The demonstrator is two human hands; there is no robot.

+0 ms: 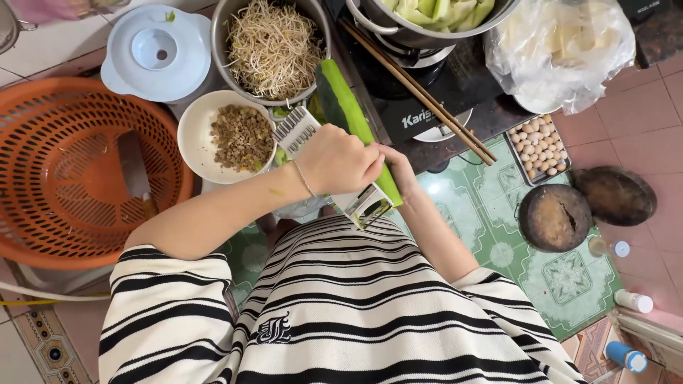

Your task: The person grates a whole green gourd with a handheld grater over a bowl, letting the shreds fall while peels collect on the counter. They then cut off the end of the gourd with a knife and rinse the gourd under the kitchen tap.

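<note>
The left hand (pixel 338 160) clenches a metal grater (pixel 313 153); the right hand (pixel 400 171) grasps a long green gourd (pixel 348 107) laid across it. All sits on a pink-tiled floor (pixel 640 121) with a green patterned mat (pixel 491 206), an orange basket (pixel 71 171) at left.

Single head-worn view, looking steeply down, close over lap and floor-level cooking spread

Our look today: stripes and bare forearms

We're in a loose black-and-white striped tee, short sleeves ending well up the arms from the left hand (pixel 340 160) and right hand (pixel 400 169), small dark emblem on the fabric below them. We've got a thin bracelet on the left wrist, just behind the grip.
</note>
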